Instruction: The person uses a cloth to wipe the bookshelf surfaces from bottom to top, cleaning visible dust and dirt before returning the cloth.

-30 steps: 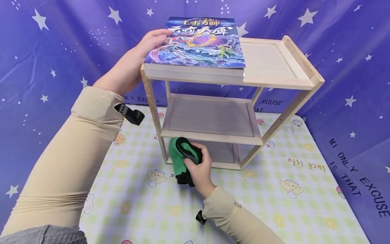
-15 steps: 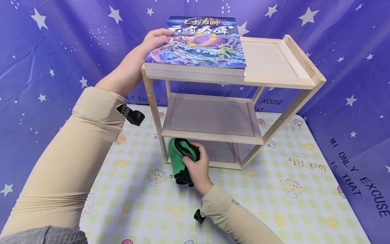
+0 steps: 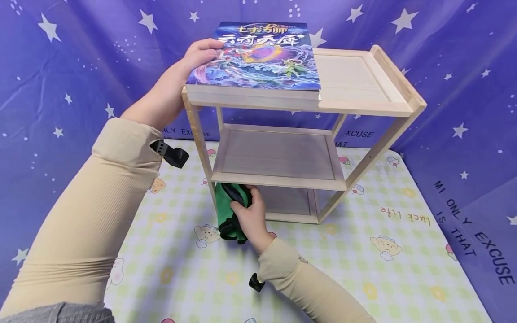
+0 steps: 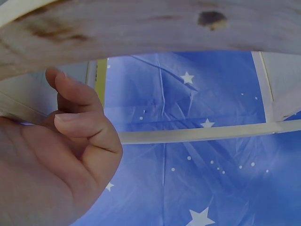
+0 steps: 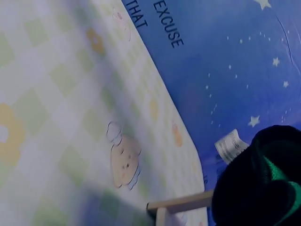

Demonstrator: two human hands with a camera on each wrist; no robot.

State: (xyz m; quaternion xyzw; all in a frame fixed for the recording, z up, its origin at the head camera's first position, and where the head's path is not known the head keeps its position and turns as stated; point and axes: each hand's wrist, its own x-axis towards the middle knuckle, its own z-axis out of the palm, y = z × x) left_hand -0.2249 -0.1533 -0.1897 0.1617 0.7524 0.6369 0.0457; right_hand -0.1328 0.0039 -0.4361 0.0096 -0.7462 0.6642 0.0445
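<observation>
My right hand [image 3: 251,220] pinches a folded green-and-black cloth [image 3: 223,204] at the front left of the lowest shelf, its top just below the middle shelf's front edge. In the right wrist view the cloth [image 5: 244,183] shows black pile, green inside and a white label [image 5: 231,146]; the hand is out of that view. My left hand [image 3: 177,80] grips the upper left end of the wooden shelf rack [image 3: 278,181], fingertips on the left edge of the stacked books [image 3: 258,67]. Curled fingers of the left hand [image 4: 84,117] show below a wooden rail in the left wrist view.
The rack stands on a checked tablecloth [image 3: 323,269] and leans visibly to one side in the head view. Purple star-printed curtains [image 3: 81,58] close in the back and sides. The rack's right post [image 3: 365,159] slopes down near the cloth's level.
My right hand has shifted left with the cloth, whose top now tucks under the middle shelf's edge. My left hand keeps its place on the rack and books.
</observation>
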